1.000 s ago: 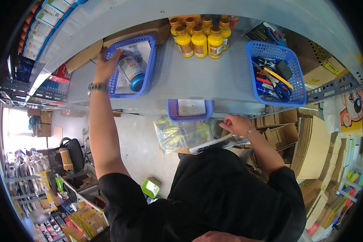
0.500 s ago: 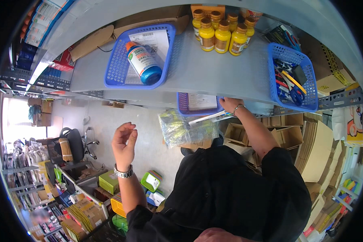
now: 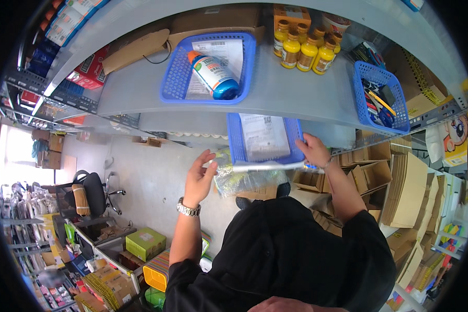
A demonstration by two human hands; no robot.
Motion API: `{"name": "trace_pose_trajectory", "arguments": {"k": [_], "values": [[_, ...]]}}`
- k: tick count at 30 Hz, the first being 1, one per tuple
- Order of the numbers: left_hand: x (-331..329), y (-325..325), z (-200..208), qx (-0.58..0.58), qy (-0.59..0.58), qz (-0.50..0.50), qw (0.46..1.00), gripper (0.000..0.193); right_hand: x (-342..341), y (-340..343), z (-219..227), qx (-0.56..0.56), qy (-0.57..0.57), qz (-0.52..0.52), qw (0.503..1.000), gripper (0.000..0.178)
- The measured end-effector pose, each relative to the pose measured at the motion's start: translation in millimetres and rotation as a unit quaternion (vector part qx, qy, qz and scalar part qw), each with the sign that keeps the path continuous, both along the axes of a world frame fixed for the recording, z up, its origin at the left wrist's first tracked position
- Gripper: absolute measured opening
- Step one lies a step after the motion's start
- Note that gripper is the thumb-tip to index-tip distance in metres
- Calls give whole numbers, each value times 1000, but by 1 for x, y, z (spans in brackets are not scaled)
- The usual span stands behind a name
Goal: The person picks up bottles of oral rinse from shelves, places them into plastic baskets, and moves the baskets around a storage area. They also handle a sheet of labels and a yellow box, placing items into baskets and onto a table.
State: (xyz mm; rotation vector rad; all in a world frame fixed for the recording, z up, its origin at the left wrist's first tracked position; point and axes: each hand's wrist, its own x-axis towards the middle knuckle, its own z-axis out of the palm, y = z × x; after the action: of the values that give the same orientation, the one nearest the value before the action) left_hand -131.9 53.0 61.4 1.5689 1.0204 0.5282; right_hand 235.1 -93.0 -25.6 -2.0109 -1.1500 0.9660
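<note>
My right hand (image 3: 315, 151) grips the right rim of a blue plastic basket (image 3: 236, 143), which juts out from below the shelf edge. Inside it lies a white printed paper (image 3: 266, 138). Left of this basket, my left hand (image 3: 200, 179) is raised with its fingers bent and apart, holding nothing. A blurred long white strip (image 3: 268, 166) runs along the basket's near side. Below that sits clear bubble wrap (image 3: 252, 183), partly covered by the basket. On the shelf above, a second blue basket (image 3: 172, 86) holds papers and a blue bottle (image 3: 215, 77) with an orange cap.
Several yellow bottles (image 3: 307, 53) with brown caps stand on the grey shelf (image 3: 296, 96). A small blue basket (image 3: 362, 106) of pens and tools is at the right. Open cardboard boxes (image 3: 372, 179) stand beside my right arm. An office chair (image 3: 93, 192) and a green box (image 3: 145, 243) are at left.
My right hand has drawn the lower basket out toward me, showing more of its paper. My left hand has moved right, closer to that basket. The head view has shifted slightly.
</note>
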Motion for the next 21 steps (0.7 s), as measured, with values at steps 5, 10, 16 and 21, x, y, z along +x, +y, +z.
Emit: {"name": "trace_pose_trajectory", "arguments": {"k": [5, 10, 16, 21], "values": [[-20, -1, -19, 0, 18, -66, 998, 59, -81, -23, 66, 31, 174, 12, 984, 29], [-90, 32, 17, 41, -8, -76, 996, 52, -125, -36, 87, 59, 279, 81, 955, 38], [-123, 101, 144, 19, -55, -101, 993, 52, -148, -50, 90, 81, 226, 53, 969, 37], [-52, 157, 192, 138, -13, -116, 984, 48, -173, -65, 95, 63, 92, 17, 994, 41]]}}
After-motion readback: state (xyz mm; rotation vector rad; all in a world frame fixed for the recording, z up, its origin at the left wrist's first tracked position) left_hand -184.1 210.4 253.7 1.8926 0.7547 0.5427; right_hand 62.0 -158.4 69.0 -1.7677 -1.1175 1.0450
